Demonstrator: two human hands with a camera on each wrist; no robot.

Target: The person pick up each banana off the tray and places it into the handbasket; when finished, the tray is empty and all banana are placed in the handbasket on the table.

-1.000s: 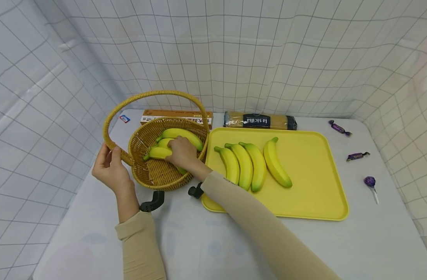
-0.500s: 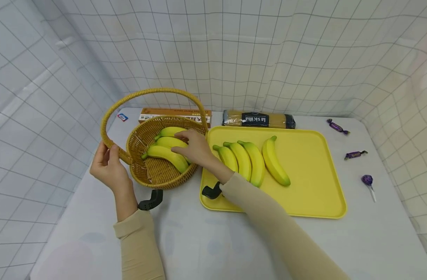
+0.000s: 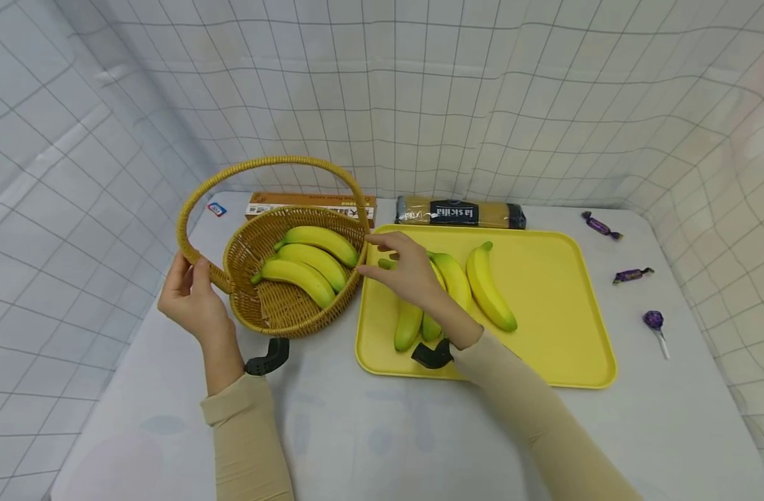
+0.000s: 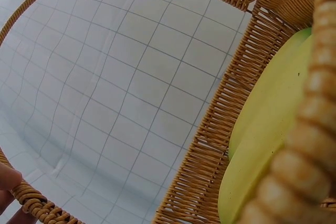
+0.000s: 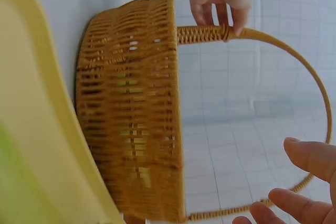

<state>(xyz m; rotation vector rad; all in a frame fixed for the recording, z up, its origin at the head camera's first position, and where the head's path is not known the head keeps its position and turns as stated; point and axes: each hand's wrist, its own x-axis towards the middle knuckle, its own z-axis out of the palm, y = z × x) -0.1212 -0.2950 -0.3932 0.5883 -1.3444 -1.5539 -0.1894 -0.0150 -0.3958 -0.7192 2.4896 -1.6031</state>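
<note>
In the head view, my left hand [image 3: 194,296] pinches the wrapped handle of a wicker basket [image 3: 244,303] near its left end. Three bananas [image 3: 297,278] lie side by side inside; the left wrist view shows yellow bananas [image 4: 262,135] behind the basket's rim. My right hand [image 3: 413,271], thumb and fingers spread with nothing between them, hovers beside the basket's right rim and over the left part of a yellow tray [image 3: 551,299]. Several bananas [image 3: 410,323] on the tray are partly hidden beneath it, and one banana [image 3: 491,289] lies just right of them.
Behind the basket sits a brown-and-white box [image 3: 275,202], with a pasta packet [image 3: 460,212] behind the tray. Two purple wrapped candies [image 3: 601,226] and a lollipop [image 3: 654,321] lie to the tray's right. A small blue-and-red packet [image 3: 217,209] rests at back left.
My right hand has left the bananas in the basket and moved right, over the tray's left side, with its fingers spreading. The left hand keeps its hold on the handle.
</note>
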